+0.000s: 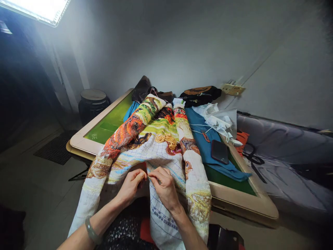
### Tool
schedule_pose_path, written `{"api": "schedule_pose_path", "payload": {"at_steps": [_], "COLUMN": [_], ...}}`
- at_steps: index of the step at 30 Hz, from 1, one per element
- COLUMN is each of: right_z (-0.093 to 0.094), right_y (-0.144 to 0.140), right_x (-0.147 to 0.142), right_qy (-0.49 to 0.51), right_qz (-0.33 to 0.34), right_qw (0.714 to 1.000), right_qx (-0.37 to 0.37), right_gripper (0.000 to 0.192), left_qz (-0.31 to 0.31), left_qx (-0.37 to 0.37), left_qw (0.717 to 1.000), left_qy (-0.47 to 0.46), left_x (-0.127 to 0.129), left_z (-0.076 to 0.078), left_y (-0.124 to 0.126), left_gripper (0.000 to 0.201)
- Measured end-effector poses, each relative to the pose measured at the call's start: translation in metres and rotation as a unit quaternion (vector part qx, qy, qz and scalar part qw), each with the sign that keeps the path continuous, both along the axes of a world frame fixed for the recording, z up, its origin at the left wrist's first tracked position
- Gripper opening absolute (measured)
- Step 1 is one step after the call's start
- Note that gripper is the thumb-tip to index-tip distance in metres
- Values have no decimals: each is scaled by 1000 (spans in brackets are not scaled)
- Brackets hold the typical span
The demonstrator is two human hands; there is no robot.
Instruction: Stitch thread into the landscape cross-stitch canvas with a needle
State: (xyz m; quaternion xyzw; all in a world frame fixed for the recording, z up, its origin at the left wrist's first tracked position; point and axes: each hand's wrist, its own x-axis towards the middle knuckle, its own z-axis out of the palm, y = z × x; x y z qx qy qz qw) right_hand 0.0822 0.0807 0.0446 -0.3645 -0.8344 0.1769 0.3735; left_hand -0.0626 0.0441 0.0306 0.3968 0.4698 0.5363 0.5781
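at the embroidered cloth's (149, 151) near side, we seem mid-stitchwork, left hand (132, 184) and right hand (165, 185) pinched on something too small to tell, the next move probably needing steady fingertips.

Seemed to be a room in a home, though not with full certainty. Had a plain grey wall (169, 45) with a power socket (233, 89), a round stool-like thing (93, 95) near it and, upon the green-topped worktop (111, 128), a zipped bag (200, 96) and a phone (220, 152).
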Motion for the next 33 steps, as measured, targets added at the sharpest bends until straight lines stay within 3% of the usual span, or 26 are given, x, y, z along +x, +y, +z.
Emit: {"api": "schedule_pose_path", "payload": {"at_steps": [12,20,33], "right_z": [-1,4,-5], "right_y": [1,4,6], "right_x": [0,1,2], "right_qy": [-26,-44,-33], "right_qz": [-6,-7,-15], "right_qw": [999,997,997], "right_qx": [33,58,67], "right_gripper": [19,20,18], "left_qz": [-7,-47,-70], "left_qx": [-4,17,50], "left_qw": [1000,998,991], "left_qy": [21,44,102], "left_x": [-2,-7,-5], "left_z": [-1,-2,-5], "left_y": [2,6,12], "left_gripper": [35,32,35]}}
